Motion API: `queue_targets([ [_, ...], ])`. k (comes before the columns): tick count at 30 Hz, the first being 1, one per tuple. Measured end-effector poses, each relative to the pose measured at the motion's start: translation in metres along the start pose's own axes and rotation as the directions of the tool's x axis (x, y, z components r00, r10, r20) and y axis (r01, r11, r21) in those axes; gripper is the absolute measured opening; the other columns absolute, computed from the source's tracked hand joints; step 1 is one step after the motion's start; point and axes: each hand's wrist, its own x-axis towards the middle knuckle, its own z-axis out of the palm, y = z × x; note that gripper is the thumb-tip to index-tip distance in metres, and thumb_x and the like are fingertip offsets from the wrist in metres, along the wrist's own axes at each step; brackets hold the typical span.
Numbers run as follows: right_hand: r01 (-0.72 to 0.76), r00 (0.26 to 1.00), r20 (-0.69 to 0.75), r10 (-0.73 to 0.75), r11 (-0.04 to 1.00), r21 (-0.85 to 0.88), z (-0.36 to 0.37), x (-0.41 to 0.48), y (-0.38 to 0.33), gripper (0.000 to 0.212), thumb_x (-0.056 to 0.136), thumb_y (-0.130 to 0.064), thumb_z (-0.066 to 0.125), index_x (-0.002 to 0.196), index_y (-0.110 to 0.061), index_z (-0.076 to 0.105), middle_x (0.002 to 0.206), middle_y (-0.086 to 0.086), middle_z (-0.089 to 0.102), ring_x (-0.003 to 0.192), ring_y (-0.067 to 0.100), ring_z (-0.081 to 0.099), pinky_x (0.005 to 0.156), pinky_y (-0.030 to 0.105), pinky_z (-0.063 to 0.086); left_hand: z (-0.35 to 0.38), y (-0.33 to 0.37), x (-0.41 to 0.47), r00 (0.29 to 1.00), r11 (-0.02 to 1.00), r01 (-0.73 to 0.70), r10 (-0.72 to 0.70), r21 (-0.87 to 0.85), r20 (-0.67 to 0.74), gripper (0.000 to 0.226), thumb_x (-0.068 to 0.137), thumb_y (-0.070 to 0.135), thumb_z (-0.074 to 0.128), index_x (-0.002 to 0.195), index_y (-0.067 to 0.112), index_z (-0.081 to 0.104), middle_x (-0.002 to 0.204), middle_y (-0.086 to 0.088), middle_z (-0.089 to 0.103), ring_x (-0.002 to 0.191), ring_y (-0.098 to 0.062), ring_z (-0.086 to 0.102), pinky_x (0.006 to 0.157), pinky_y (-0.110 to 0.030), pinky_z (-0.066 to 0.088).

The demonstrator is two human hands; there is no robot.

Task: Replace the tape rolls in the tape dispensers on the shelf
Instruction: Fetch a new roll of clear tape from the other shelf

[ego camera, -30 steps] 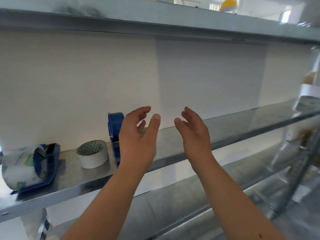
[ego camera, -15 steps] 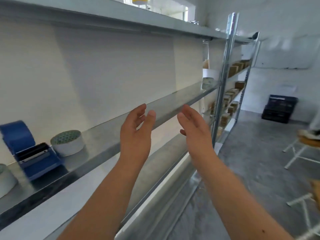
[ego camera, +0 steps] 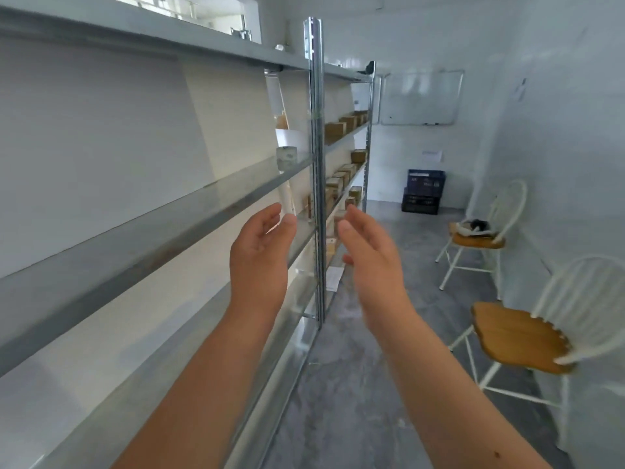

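Head view: both hands raised empty beside a bare metal shelf (ego camera: pixel 142 238).
Largest first: shelf runs near-left to far; left hand (ego camera: pixel 258 262) and right hand (ego camera: pixel 372 262) hover apart, each grip released, probably ready to reach; a possible tape roll (ego camera: pixel 286 157) sits far along; no dispensers visible.

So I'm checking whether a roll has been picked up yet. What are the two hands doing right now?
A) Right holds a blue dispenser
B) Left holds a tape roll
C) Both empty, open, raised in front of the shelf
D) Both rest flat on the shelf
C: the left hand and right hand are open with nothing in them, raised beside the shelf.
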Motion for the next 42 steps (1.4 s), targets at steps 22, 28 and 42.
queue_targets([
  [22,-0.013,0.961,-0.276,-0.005,0.998,-0.063,-0.172,0.156,0.023,0.046,0.101,-0.034,0.060,0.146,-0.028,0.055,0.146,-0.012,0.057,0.129,0.001,0.055,0.113,0.038,0.047,0.245,-0.079,0.070,0.934,0.977,0.179,-0.132,-0.114,0.332,0.022,0.097,0.034,0.067,0.119,0.036,0.073,0.125,0.009,0.073,0.118,-0.007,0.067,0.109,-0.040,0.052],
  [28,-0.027,0.927,-0.373,-0.026,0.990,-0.137,-0.179,0.295,0.052,0.045,0.101,-0.036,0.059,0.145,-0.030,0.055,0.146,-0.014,0.057,0.121,-0.009,0.053,0.113,0.037,0.047,0.328,-0.133,0.191,0.893,0.968,0.223,-0.153,-0.119,0.424,0.026,0.097,0.035,0.067,0.123,0.035,0.072,0.127,0.010,0.071,0.121,-0.008,0.065,0.110,-0.039,0.050],
  [42,-0.009,0.911,-0.411,-0.041,0.993,-0.119,-0.171,0.448,0.088,0.046,0.101,-0.036,0.059,0.146,-0.028,0.055,0.146,-0.012,0.058,0.129,0.001,0.055,0.114,0.042,0.047,0.402,-0.187,0.329,0.853,0.977,0.189,-0.115,-0.096,0.509,0.026,0.097,0.036,0.067,0.122,0.041,0.070,0.118,0.025,0.070,0.109,0.013,0.064,0.108,-0.030,0.048],
])
